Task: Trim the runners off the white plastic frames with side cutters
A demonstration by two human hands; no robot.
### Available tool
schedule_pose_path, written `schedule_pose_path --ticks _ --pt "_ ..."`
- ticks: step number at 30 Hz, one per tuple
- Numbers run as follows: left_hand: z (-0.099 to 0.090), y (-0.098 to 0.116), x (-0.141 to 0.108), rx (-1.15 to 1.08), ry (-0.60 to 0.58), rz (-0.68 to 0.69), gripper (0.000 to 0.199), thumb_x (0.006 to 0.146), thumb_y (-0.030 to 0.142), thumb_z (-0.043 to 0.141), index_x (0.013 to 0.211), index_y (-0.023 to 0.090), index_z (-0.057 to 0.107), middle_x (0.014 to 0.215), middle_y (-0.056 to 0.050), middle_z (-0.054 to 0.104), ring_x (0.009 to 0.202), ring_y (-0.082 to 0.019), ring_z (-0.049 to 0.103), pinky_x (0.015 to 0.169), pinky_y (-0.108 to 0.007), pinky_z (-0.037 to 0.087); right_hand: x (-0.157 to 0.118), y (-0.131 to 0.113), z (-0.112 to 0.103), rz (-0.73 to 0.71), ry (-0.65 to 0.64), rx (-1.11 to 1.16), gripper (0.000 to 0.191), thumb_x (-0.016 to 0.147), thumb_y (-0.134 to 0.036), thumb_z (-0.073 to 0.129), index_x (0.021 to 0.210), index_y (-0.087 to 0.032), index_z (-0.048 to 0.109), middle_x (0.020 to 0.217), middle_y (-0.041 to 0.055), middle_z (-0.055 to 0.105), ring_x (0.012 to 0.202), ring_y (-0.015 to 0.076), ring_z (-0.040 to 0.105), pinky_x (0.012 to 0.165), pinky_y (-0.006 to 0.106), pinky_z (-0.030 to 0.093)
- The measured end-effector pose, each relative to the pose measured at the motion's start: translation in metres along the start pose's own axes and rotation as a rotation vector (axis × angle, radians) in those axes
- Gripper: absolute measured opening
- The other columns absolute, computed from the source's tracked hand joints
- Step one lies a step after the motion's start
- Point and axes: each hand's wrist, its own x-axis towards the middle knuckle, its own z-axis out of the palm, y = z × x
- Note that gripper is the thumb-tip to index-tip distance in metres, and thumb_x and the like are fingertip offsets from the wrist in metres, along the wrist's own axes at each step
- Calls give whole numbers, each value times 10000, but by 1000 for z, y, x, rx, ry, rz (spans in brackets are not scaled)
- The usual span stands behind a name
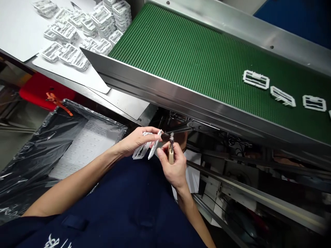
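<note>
My left hand is closed on white plastic frames, at least two of them, which hang tilted below its fingers. One frame stands a little apart from the others, its upper end between thumb and fingers. Just to the right, my right hand is wrapped round the light wooden handle of a small tool. The tool's dark upper part points up, close to the frames; its tip is too small to make out.
A green conveyor belt carries several white frames at right, behind a metal side rail. Stacked frames lie on the table at upper left. A plastic-lined bin stands at left, near a red stool.
</note>
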Motion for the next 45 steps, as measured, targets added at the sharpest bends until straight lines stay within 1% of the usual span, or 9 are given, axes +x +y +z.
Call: schedule_pose_path --ticks 4,7,12,19,22,29,36,41,45 --pt "-13 -12 1 -462 -127 -88 510 685 431 699 1081 116 631 888 -80 675 544 -96 546 490 -199 466 6 8 -8 88 65 153 115 805 -272 606 827 -194 523 700 -23 554 584 96 498 596 236 428" --pt "-16 -20 3 -624 -181 -94 498 683 406 701 1069 99 634 892 -77 679 497 -68 519 472 -178 465 9 15 -6 153 -19 310 143 809 -288 606 853 -190 511 763 3 616 626 112 570 620 251 463" --pt "-13 -26 6 -685 -209 -71 476 700 379 685 1095 122 620 948 -71 680 555 -93 570 632 -267 536 10 18 8 197 -78 407 168 785 -304 632 828 -188 519 753 -7 583 659 119 586 589 236 479" --pt "-21 -24 7 -668 -188 -88 471 709 336 652 1132 139 586 990 -77 677 609 -132 617 731 -345 529 13 21 10 217 -91 514 177 776 -318 639 826 -191 527 735 -14 564 618 102 561 585 236 493" --pt "-20 -25 8 -657 -186 -74 488 703 338 651 1141 137 576 988 -84 679 608 -129 614 724 -325 527 15 22 10 234 -82 513 192 767 -334 645 829 -196 527 726 -16 563 615 108 560 574 235 489" --pt "-17 -25 12 -563 -186 -55 432 714 355 643 1084 135 611 937 -95 673 636 -144 606 657 -287 530 20 16 13 192 -78 472 191 760 -288 655 833 -195 505 730 -24 540 658 117 565 674 268 479" --pt "-36 8 11 -88 56 -66 237 785 348 656 820 114 653 672 -36 608 516 -87 527 464 -165 436 23 15 7 171 -89 322 170 748 -279 656 788 -186 519 710 -32 503 616 92 482 617 232 425" --pt "-41 30 10 137 -31 -100 170 769 308 679 782 141 651 676 -23 606 512 -84 517 439 -160 391 21 18 7 177 -124 269 183 745 -285 659 785 -189 509 689 -35 493 589 89 451 574 222 397" --pt "-41 38 12 275 -94 -90 152 755 297 686 775 147 675 659 -33 614 541 -107 534 489 -189 417 19 21 6 184 -147 258 177 759 -289 644 786 -193 499 669 -41 477 568 85 428 549 218 375"
